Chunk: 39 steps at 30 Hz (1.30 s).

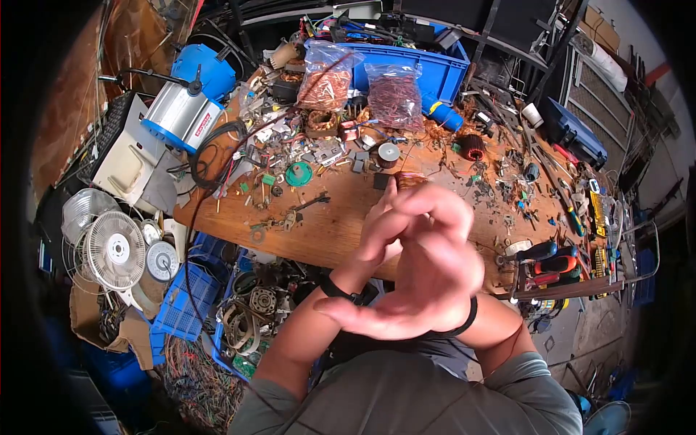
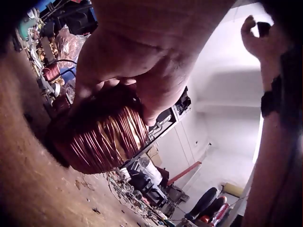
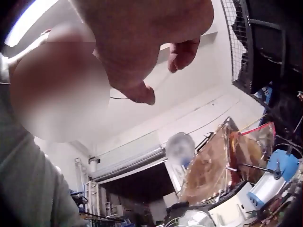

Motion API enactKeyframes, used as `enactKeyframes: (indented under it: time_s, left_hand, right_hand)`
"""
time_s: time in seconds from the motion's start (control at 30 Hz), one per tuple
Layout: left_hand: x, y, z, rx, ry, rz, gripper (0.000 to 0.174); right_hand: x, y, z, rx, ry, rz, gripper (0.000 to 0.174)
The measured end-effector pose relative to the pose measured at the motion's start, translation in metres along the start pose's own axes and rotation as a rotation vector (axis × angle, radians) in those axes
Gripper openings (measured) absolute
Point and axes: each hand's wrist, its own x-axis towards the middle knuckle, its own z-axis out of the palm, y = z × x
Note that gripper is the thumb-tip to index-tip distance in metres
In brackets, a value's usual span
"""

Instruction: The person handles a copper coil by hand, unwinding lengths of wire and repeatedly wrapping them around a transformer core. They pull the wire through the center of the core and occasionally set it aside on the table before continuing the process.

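A coil of reddish copper wire (image 2: pixel 102 142) sits close over the wooden table (image 1: pixel 312 232), its strands wound in rows. My left hand (image 2: pixel 137 66) grips its upper end, fingers behind and thumb at the near side. The head view shows only part of that coil (image 1: pixel 411 180), beyond my left hand (image 1: pixel 380 228). Raised nearer the head camera is my right hand (image 1: pixel 435 268), blurred and overlapping the left. Its fingers are bent, with the thumb (image 3: pixel 144 94) apart from them. A thin dark line runs to the thumb's edge in the right wrist view; nothing shows between the fingertips.
Two bags of copper scrap (image 1: pixel 395 98) stand before a blue crate (image 1: pixel 449 69). A wound rotor (image 1: pixel 473 148), a green disc (image 1: pixel 298 174) and loose parts cover the table's back. Hand tools (image 1: pixel 554 261) stand in a rack at right; a fan (image 1: pixel 116 250) is at left.
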Motion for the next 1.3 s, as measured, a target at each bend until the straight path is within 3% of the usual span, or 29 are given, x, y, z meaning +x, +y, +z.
enactKeyframes:
  time_s: [0.03,0.07,0.13,0.17,0.23,0.33,0.4,0.47,0.53,0.57,0.67,0.7,0.73,0.8,0.83,0.87,0.93,1.0,1.07,1.17,1.23,1.3]
  left_hand:
    - [0.006,0.011,0.013,0.687,0.036,0.071,0.089]
    - [0.009,0.018,0.025,1.374,0.066,0.140,0.088]
    - [0.009,0.016,0.027,1.387,0.073,0.225,0.086]
    - [0.010,0.019,0.028,1.367,0.053,0.172,0.092]
    - [0.012,0.022,0.030,1.351,0.034,0.121,0.098]
    - [0.010,0.025,0.029,1.308,0.008,0.158,0.100]
    - [0.006,0.024,0.030,1.268,0.028,0.159,0.087]
    - [0.000,0.018,0.031,1.325,-0.003,0.566,0.086]
    - [0.031,-0.034,-0.028,1.292,-0.085,0.207,0.096]
    - [0.002,0.032,0.045,1.231,0.116,0.086,0.097]
    - [0.007,0.007,0.033,1.169,0.128,0.438,0.090]
    - [0.002,0.009,0.038,1.290,0.157,0.551,0.083]
    - [-0.002,0.011,0.041,1.288,0.153,0.552,0.083]
    - [-0.009,0.016,0.041,1.421,0.156,0.075,0.079]
    - [-0.011,0.017,0.041,1.437,0.126,0.055,0.084]
    - [-0.012,0.014,0.039,1.439,0.129,0.055,0.084]
    - [-0.013,0.011,0.038,1.230,0.056,0.415,0.097]
    - [-0.014,0.014,0.043,1.191,0.108,0.376,0.104]
    - [-0.012,0.014,0.044,1.124,0.175,0.297,0.118]
    - [-0.004,0.021,0.038,1.187,0.080,0.159,0.113]
    - [0.000,0.017,0.033,1.233,0.083,0.351,0.104]
    - [-0.001,0.021,0.036,1.281,0.098,0.273,0.097]
  right_hand:
    - [0.011,-0.009,0.004,-0.002,0.001,0.000,0.084]
    - [0.023,-0.024,0.007,0.043,-0.172,0.026,0.064]
    - [0.035,-0.046,0.013,0.130,-0.513,0.078,0.029]
    - [0.027,-0.047,0.024,0.125,-0.507,0.078,0.029]
    - [0.006,-0.040,0.050,0.168,-0.521,-0.172,0.029]
    - [-0.005,-0.014,0.033,0.220,-0.582,-0.055,0.025]
    - [-0.009,0.017,0.017,0.169,-0.512,0.236,0.026]
    - [0.011,0.036,0.000,0.447,-0.144,1.117,0.027]
    - [0.015,0.078,-0.029,0.100,-0.097,1.098,0.028]
    - [0.019,0.094,-0.043,0.001,-0.118,1.173,0.025]
    - [0.015,0.134,-0.073,-0.219,-0.301,1.333,0.019]
    - [0.010,0.143,-0.079,-0.211,-0.317,1.382,0.020]
    - [0.004,0.149,-0.081,-0.213,-0.315,1.381,0.020]
    - [-0.004,0.162,-0.083,-0.282,-0.253,1.387,0.021]
    - [-0.003,0.166,-0.080,-0.156,-0.073,1.359,0.022]
    - [0.000,0.168,-0.082,-0.157,-0.017,1.341,0.022]
    - [0.008,0.166,-0.082,-0.137,-0.151,1.372,0.022]
    - [0.010,0.155,-0.075,-0.136,-0.471,1.470,0.022]
    - [0.002,0.149,-0.066,-0.111,-0.608,1.499,0.021]
    - [-0.002,0.150,-0.071,-0.232,-0.699,1.424,0.027]
    - [-0.002,0.146,-0.080,-0.698,-0.935,1.093,0.040]
    - [-0.004,0.142,-0.084,-0.786,-0.908,1.151,0.041]
